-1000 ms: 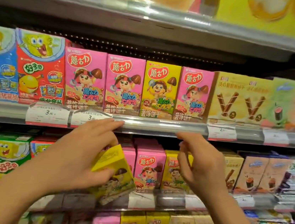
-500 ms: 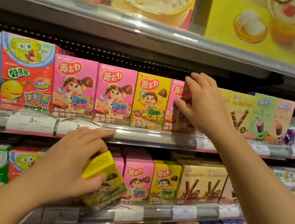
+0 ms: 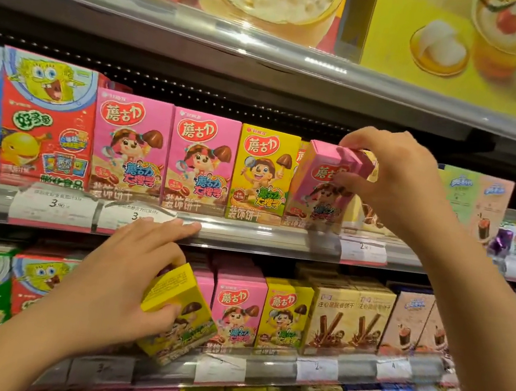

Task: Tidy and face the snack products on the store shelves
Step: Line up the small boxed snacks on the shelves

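Fingers (image 3: 346, 181) of right hand (image 3: 394, 183): pinching tilted pink box (image 3: 323, 184) at top. Left hand (image 3: 123, 279): gripping tilted yellow box (image 3: 180, 315).

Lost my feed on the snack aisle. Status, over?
Right hand gripping tilted pink box, upper shelf. Left hand holding tilted yellow box, lower shelf. Both unfaced. Nothing in the way.

Head view — close, facing the store shelves (image 3: 245, 236), angled slightly upward
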`<state>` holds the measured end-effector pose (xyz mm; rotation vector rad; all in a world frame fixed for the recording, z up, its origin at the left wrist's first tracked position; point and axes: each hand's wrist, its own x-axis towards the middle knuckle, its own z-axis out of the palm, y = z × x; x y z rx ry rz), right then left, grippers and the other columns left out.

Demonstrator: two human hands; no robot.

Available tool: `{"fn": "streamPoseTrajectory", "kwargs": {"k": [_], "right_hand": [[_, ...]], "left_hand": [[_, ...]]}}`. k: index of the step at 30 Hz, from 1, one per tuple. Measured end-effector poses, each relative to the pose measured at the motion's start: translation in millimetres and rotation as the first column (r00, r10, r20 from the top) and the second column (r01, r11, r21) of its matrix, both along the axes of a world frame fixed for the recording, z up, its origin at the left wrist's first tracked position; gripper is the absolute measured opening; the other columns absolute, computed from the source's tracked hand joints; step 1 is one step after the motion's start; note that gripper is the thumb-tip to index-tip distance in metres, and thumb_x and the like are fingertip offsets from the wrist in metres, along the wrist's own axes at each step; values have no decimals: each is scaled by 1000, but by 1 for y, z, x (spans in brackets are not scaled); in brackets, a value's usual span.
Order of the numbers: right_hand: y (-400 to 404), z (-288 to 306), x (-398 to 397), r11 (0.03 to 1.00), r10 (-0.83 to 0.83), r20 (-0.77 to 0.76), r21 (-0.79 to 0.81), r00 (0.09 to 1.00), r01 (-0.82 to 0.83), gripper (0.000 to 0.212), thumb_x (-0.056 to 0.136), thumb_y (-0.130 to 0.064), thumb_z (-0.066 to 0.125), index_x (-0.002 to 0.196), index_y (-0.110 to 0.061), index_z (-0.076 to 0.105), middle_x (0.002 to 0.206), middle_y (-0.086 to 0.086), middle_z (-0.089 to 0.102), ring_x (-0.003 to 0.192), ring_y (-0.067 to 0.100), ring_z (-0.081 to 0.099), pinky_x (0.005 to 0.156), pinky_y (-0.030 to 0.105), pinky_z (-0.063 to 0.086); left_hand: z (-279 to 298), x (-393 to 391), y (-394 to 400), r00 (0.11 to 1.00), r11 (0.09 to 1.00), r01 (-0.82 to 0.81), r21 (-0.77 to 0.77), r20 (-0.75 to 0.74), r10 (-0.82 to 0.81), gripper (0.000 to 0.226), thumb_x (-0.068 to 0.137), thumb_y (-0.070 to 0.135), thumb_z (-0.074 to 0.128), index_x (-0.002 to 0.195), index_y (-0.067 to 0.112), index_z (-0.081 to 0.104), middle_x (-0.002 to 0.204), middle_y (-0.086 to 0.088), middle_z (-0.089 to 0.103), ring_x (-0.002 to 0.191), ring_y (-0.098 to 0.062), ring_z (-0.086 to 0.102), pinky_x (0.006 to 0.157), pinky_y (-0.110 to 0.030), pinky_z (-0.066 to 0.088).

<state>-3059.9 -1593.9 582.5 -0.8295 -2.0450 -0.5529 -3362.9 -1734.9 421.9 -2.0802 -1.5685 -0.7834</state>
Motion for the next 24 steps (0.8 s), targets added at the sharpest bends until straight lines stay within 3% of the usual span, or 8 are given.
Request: {"fn": "streamPoseTrajectory", "kwargs": {"k": [6,11,18,21,24], "right_hand": [[-14,0,19,988,145,-19,49,989,-144,41,82,-29,77,120,-17,66,115,4,68,105,26,60,86,52,52],[-28,-1,28,968,246,-84,76,966,-240,41,86,-36,74,121,-16,66,116,0,68,105,18,63,92,44,56],[-41,-31,29,940,323,-71,-88,944,-328,44,82,-45,68,118,-20,68,113,-10,66,98,4,64,78,18,54],[-38,-54,26,913,349,-64,-201,935,-354,45,78,-51,67,115,-24,68,108,-17,66,97,-2,63,73,19,56],[-34,-86,22,831,421,-110,-350,900,-431,40,78,-55,73,111,-32,70,105,-24,68,97,-1,66,74,21,59]], "left_hand": [[1,-2,-1,999,999,-20,-34,-29,19,39,68,56,67,100,35,58,155,16,42,139,-11,40,117,-19,11],[1,-2,-1,999,999,-28,-36,-37,27,41,69,57,66,102,34,59,157,16,40,142,-13,40,123,-24,8],[-3,-2,-1,999,1000,-10,-22,-35,9,40,72,56,65,103,31,59,162,18,31,152,-9,25,125,-24,1],[-2,2,-4,999,999,-8,-39,-36,7,41,74,55,65,104,29,60,164,14,29,155,-8,19,126,-28,2],[-8,9,-26,1000,998,-8,-55,-16,7,42,75,52,66,108,27,62,160,10,39,149,-10,33,125,-29,15]]}}
